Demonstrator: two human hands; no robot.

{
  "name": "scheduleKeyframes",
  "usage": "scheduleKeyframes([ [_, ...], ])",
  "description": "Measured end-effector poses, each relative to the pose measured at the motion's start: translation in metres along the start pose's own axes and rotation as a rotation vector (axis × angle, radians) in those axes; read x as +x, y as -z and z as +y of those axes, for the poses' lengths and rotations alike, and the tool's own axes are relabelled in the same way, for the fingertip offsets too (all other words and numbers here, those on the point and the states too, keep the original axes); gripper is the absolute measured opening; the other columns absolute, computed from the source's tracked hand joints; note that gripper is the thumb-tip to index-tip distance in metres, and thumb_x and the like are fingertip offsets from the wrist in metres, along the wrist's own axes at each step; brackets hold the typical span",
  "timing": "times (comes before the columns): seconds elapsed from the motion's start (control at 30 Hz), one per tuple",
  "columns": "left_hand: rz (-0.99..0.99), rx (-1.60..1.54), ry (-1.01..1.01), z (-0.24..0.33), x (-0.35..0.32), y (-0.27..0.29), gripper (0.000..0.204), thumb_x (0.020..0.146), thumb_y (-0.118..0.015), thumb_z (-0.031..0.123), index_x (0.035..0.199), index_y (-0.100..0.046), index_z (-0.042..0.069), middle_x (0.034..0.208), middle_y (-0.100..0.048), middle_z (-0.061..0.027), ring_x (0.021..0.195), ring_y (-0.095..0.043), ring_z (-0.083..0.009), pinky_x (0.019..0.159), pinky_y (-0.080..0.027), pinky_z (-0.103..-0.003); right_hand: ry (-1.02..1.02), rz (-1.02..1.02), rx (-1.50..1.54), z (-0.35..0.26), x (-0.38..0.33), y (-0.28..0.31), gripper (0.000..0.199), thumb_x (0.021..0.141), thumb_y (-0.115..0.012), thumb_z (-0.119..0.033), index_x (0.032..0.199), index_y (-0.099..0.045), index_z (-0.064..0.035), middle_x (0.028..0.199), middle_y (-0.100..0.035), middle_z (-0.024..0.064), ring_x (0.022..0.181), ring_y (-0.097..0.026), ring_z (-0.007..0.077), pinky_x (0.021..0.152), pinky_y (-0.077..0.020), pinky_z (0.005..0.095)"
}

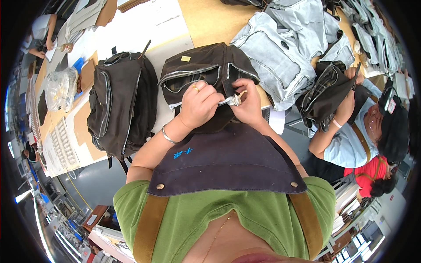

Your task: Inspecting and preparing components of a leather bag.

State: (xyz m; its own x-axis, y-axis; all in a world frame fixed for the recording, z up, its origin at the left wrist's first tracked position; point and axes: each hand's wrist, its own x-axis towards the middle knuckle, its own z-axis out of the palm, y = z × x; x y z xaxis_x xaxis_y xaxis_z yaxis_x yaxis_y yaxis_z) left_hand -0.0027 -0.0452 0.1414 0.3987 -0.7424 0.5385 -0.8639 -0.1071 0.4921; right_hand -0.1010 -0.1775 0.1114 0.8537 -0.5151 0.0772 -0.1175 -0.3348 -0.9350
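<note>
grey floor (98,180) lies below a tan worktable (206,19); strip lights (23,196) glow.

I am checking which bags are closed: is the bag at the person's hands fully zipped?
No, a zipper on this dark bag stands open, its edges apart just beyond the left hand.

Backpacks (207,53) on a worktable (208,26) suggest a bag workshop.

Tight gap between brown bags (118,105) (210,57)
</note>
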Motion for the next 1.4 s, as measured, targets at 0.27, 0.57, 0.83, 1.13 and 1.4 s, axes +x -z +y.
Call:
scheduleKeyframes([
  [0.27, 0.103, -0.03, 0.279, -0.011, 0.004, 0.013, 0.017, 0.054, -0.055, -0.008, 0.063, -0.055, 0.007, 0.063, -0.043, -0.0051, 0.062, -0.046, -0.0237, 0.056, -0.038, -0.033, 0.29, -0.31, -0.068, -0.019, 0.005, 0.014, 0.028, 0.06, -0.07, -0.005, 0.08, -0.051, -0.0045, 0.081, -0.053, 0.007, 0.071, -0.052, 0.018, 0.059, -0.0418, 0.0253],
  [0.57, -0.118, -0.374, 0.433, -0.01, 0.006, 0.021, 0.015, 0.06, -0.055, -0.008, 0.069, -0.055, 0.003, 0.068, -0.043, -0.0038, 0.062, -0.044, -0.0146, 0.053, -0.035, -0.025, -0.169, -0.472, 0.61, -0.018, 0.006, 0.014, 0.06, 0.062, -0.074, -0.002, 0.111, -0.04, -0.0086, 0.082, -0.047, -0.0027, 0.073, -0.044, 0.0049, 0.061, -0.0347, 0.0188],
  [0.83, -0.284, -0.351, 0.389, -0.004, 0.015, 0.031, 0.016, 0.059, -0.056, -0.005, 0.072, -0.055, 0.004, 0.066, -0.043, -0.0029, 0.061, -0.044, -0.0143, 0.055, -0.037, -0.026, -0.027, -0.256, 0.271, -0.028, 0.001, 0.015, 0.068, 0.061, -0.074, -0.003, 0.119, -0.04, -0.0078, 0.091, -0.054, -0.0013, 0.082, -0.051, 0.0078, 0.067, -0.0394, 0.0211],
  [1.13, -0.11, -0.309, 0.408, 0.02, 0.01, 0.017, 0.022, 0.06, -0.057, -0.006, 0.08, -0.054, 0.005, 0.067, -0.043, -0.0033, 0.056, -0.046, -0.0128, 0.05, -0.039, -0.023, 0.542, 0.141, -0.078, -0.022, 0.01, 0.019, 0.027, 0.05, -0.07, 0.003, 0.074, -0.063, -0.0081, 0.069, -0.053, 0.0025, 0.063, -0.052, 0.018, 0.054, -0.0393, 0.0263],
  [1.4, 0.107, -0.373, 0.466, 0.033, -0.003, -0.005, 0.044, 0.064, -0.058, -0.008, 0.104, -0.044, 0.005, 0.069, -0.041, -0.0024, 0.055, -0.042, -0.0091, 0.048, -0.036, -0.021, 0.277, 0.134, 0.02, -0.028, 0.004, 0.026, 0.019, 0.057, -0.069, 0.005, 0.071, -0.06, -0.0044, 0.068, -0.049, 0.0038, 0.058, -0.05, 0.0115, 0.048, -0.0405, 0.024],
])
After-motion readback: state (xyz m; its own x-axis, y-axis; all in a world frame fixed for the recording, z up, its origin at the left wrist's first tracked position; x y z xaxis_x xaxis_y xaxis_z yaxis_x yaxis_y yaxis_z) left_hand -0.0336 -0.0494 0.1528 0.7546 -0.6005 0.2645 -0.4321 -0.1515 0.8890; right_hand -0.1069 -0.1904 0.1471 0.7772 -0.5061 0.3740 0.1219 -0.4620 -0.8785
